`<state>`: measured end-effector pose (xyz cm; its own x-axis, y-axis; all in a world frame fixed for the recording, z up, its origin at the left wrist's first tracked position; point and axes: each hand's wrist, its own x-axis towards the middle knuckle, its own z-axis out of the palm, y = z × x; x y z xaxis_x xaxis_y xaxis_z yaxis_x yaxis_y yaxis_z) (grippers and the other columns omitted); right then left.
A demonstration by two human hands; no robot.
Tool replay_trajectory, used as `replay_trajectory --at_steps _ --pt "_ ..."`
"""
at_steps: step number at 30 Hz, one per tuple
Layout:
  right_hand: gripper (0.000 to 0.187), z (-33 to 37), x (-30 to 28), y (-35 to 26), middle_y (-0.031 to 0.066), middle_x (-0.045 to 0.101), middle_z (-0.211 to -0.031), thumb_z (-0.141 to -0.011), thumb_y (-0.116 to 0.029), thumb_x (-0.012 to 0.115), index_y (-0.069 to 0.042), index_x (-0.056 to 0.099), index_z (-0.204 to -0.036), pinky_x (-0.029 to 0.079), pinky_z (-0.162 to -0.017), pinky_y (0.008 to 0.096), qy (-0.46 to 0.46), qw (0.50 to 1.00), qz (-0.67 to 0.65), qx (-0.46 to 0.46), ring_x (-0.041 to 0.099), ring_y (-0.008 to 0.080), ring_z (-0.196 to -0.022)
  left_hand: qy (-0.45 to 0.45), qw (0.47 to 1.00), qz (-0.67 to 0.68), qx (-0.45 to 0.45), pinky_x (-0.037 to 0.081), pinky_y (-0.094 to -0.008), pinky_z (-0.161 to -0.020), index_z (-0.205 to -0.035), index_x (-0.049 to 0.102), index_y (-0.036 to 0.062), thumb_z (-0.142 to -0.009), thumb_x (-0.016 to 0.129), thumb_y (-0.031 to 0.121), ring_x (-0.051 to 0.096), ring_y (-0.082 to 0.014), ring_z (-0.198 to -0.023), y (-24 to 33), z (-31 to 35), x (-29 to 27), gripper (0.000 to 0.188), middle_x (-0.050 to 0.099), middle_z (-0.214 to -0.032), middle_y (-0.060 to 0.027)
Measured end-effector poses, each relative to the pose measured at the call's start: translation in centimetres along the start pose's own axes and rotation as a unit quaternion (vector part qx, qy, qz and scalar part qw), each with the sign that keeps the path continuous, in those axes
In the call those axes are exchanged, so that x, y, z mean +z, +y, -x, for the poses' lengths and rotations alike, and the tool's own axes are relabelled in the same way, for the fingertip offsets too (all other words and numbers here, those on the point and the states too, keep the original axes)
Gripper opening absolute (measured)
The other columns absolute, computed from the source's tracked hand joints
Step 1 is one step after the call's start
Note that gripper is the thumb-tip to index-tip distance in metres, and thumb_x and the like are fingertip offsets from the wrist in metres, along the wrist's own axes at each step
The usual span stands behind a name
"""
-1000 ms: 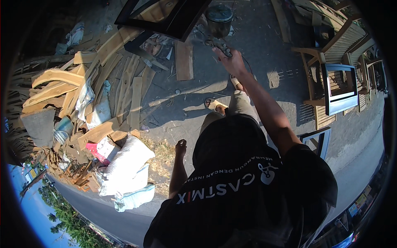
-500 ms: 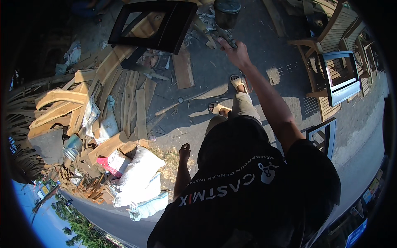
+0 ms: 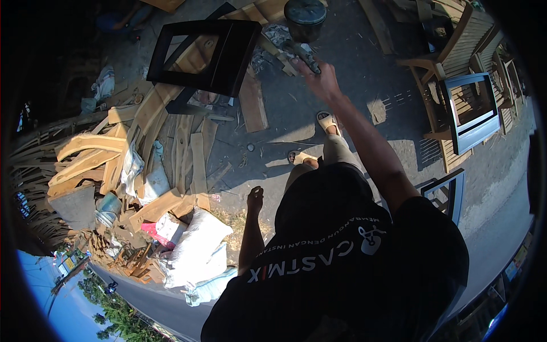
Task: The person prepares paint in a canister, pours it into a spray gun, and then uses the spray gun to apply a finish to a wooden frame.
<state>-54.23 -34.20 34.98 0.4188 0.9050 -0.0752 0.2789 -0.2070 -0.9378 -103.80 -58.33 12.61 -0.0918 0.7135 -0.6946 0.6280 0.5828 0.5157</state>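
My right hand (image 3: 323, 81) is stretched out ahead, closed around a dark, stained paintbrush (image 3: 307, 58). The brush points away from me, short of a dark round bucket (image 3: 303, 21) on the ground. To the left of the brush stands a black-painted frame (image 3: 241, 60) with a rectangular opening, tilted in view; what holds it up is hidden. My left hand (image 3: 255, 198) hangs low beside my body with its fingers curled in, and nothing shows in it. Both of my sandaled feet are on the grey ground.
Cut wooden boards (image 3: 183, 149) and curved pieces lie piled at the left. White sacks (image 3: 196, 248) sit nearer me. On the right, a dark painted frame (image 3: 480, 126) leans by slatted wooden furniture (image 3: 464, 48), with another frame (image 3: 454, 196) nearer. A road (image 3: 151, 302) runs behind.
My right hand with the paintbrush has shifted slightly down and to the left in view. The black frame and bucket appear a little further left as the view moves. My left hand has risen slightly.
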Motion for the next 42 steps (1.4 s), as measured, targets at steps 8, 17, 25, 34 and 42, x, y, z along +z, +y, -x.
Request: replay_trajectory --at_steps 8,17,25,34,42 --pt "0.039 0.1 -6.6 3.7 0.0127 0.071 -0.079 -0.099 -0.036 0.07 0.001 0.073 -0.113 0.052 -0.071 0.0346 -0.04 0.991 0.047 0.116 0.063 0.0129 -0.075 0.008 0.977 0.015 0.211 0.056 -0.0366 -0.091 -0.123 0.067 0.0031 -0.102 0.066 0.025 0.073 -0.0223 -0.103 19.7 0.3 3.7 0.031 0.074 -0.115 -0.0153" --pt "0.031 3.6 -12.1 10.0 0.0141 0.075 -0.083 -0.101 -0.028 0.067 0.001 0.074 -0.106 0.053 -0.069 0.0366 -0.035 0.996 0.061 0.061 0.07 0.0152 -0.076 -0.164 0.791 0.222 0.546 0.055 -0.0392 -0.094 -0.102 0.068 -0.0005 -0.101 0.064 0.006 0.073 -0.0247 -0.097 56.5 13.6 1.4 0.008 0.074 -0.097 -0.0112" --pt "0.029 -0.6 -11.9 4.6 0.0128 0.074 -0.079 -0.101 -0.027 0.069 0.001 0.075 -0.102 0.051 -0.066 0.0344 -0.112 0.984 0.093 0.104 0.066 0.0111 -0.073 -0.377 0.46 0.418 0.687 0.056 -0.0509 -0.087 -0.093 0.074 0.0036 -0.102 0.066 0.036 0.073 -0.029 -0.083 65.4 24.5 -0.9 0.034 0.075 -0.093 -0.0153" --pt "0.031 -3.3 -12.4 5.7 0.0045 0.061 -0.064 -0.102 -0.029 0.067 0.001 0.077 -0.101 0.045 -0.057 0.0316 -0.073 0.996 0.055 0.018 0.054 0.0078 -0.06 -0.282 0.472 0.517 0.656 0.052 -0.0364 -0.066 -0.089 0.073 0.0001 -0.099 0.071 0.031 0.068 -0.0223 -0.069 66.1 24.5 1.3 0.032 0.07 -0.081 -0.0108" --pt "0.031 -4.1 -14.9 6.8 0.0038 0.067 -0.073 -0.102 -0.025 0.066 0.004 0.075 -0.104 0.044 -0.056 0.0302 -0.029 0.999 0.02 0.026 0.052 0.0064 -0.06 -0.292 0.531 0.441 0.662 0.057 -0.0442 -0.08 -0.093 0.071 0.0119 -0.097 0.074 0.027 0.073 -0.0219 -0.075 66.2 24.8 0.8 0.015 0.073 -0.079 -0.0075"
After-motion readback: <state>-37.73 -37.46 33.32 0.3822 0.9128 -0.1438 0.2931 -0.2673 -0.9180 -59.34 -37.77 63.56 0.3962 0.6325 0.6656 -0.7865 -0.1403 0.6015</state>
